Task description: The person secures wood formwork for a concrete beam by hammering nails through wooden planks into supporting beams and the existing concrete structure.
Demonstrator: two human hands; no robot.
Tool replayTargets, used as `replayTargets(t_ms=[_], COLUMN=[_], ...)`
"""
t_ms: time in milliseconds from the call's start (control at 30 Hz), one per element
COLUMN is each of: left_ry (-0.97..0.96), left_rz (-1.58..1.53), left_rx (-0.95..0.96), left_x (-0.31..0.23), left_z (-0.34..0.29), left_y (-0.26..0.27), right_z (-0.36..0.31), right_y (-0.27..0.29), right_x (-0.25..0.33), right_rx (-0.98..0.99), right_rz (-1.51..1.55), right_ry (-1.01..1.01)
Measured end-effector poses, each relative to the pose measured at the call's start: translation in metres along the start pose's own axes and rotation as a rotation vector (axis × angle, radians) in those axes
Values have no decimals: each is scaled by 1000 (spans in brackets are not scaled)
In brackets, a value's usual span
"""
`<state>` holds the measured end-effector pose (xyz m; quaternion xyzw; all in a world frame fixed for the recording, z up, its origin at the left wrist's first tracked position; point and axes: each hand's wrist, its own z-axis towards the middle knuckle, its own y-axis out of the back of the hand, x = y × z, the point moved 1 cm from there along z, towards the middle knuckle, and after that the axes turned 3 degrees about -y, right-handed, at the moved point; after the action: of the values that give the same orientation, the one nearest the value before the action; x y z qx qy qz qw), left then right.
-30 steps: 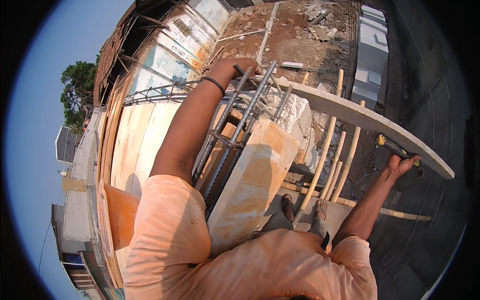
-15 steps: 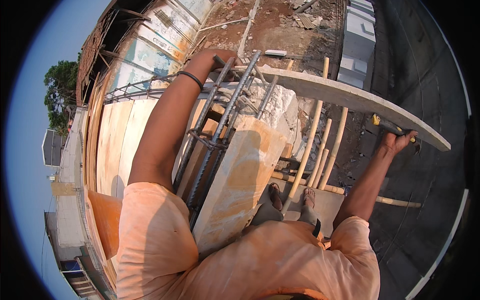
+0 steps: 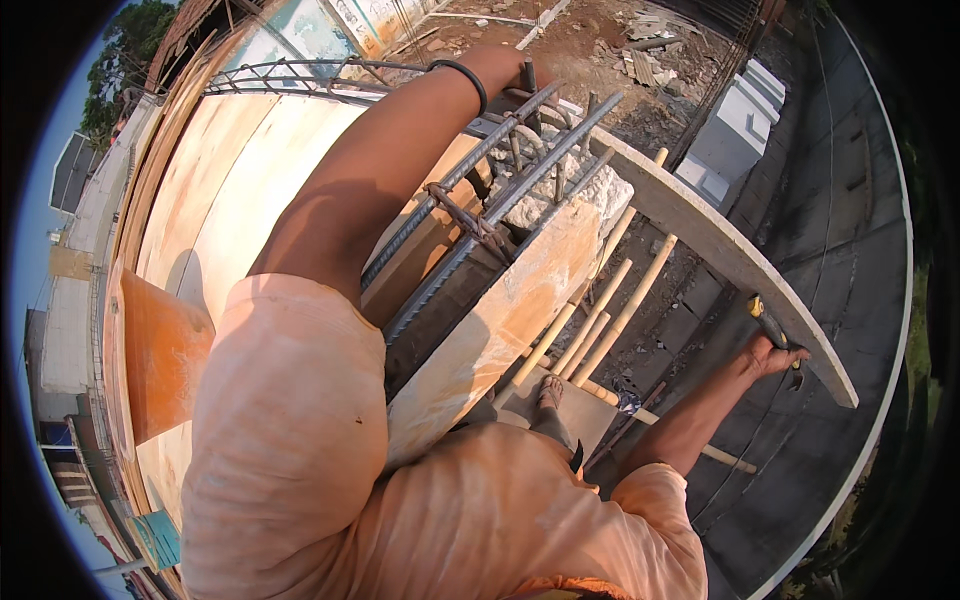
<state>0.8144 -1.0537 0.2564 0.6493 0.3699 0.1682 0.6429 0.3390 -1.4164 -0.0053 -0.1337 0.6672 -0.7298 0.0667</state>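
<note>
A long, narrow grey board [image 3: 730, 225] runs from beyond the steel bars down to the right. Stretched across the bars, my left hand [image 3: 508, 72] is at the board's far end; its fingers are mostly hidden, so its hold cannot be seen. My right hand [image 3: 772, 355] is closed around a hammer [image 3: 766, 322] with a yellow-and-black grip, beside the near end of the board. Thick ribbed steel bars [image 3: 470, 240] tied with stirrups stick out beneath my left forearm. Next to them stand rough broken concrete [image 3: 600, 190] and a plywood form panel [image 3: 510, 300].
Bamboo poles [image 3: 625, 310] slant beside the form panel, above the ledge where my foot [image 3: 549, 392] shows. Pale plywood sheets [image 3: 220, 190] cover the left side. White blocks [image 3: 735, 125] lie by a dark grey wall [image 3: 860, 230]. Rubble [image 3: 650, 50] litters the ground beyond.
My view has swung, so the bars and left arm appear further right. The board slants more steeply, its near end lower. The hammer stays in my right hand.
</note>
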Motion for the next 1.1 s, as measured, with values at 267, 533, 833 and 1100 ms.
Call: replayTargets(t_ms=[267, 533, 833, 1100], left_ry=[-61, -95, -92, -349], left_rz=[91, 227, 382, 626], left_rx=[-124, 4, 255, 628], left_x=[-6, -12, 21, 1], left_z=[-13, -10, 46, 51], left_y=[8, 15, -9, -4], right_z=[5, 0, 6, 0], right_y=[1, -14, -35, -54], right_x=[-2, -9, -16, -32], right_rx=[79, -19, -17, -94], right_rz=[58, -43, -83, -156], right_ry=[-51, 30, 8, 144])
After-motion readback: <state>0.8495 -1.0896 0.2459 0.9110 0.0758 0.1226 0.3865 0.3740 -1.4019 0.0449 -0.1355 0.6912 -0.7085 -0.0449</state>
